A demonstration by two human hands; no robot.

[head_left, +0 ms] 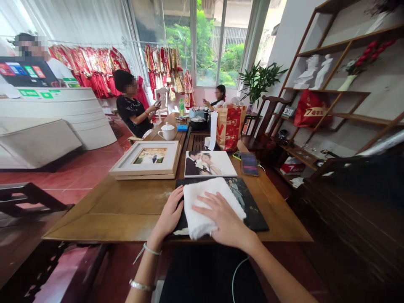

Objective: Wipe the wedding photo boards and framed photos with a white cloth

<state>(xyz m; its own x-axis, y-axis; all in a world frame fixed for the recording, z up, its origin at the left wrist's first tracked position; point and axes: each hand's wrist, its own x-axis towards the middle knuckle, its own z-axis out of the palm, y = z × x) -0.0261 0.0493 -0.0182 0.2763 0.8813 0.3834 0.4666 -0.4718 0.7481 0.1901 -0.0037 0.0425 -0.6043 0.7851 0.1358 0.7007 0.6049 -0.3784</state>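
A dark photo panel (257,212) lies flat near the table's front edge, a couple pictured on its upper right part. Over its middle is a folded white towel (202,223). My right hand (222,219) holds the towel against the panel, fingers stretched across the cloth; its thumb is hard to see. At the panel's left edge, my left hand (170,212) rests with fingers extended, beside the towel. The towel hides much of the panel's picture.
Behind the panel lie a white wedding photo board (225,166) and a phone (250,164). Stacked frames (145,160) are at left. A lidded white cup (168,131) and red paper bag (230,126) stand farther back. Two people (135,105) sit beyond; another stands behind the counter.
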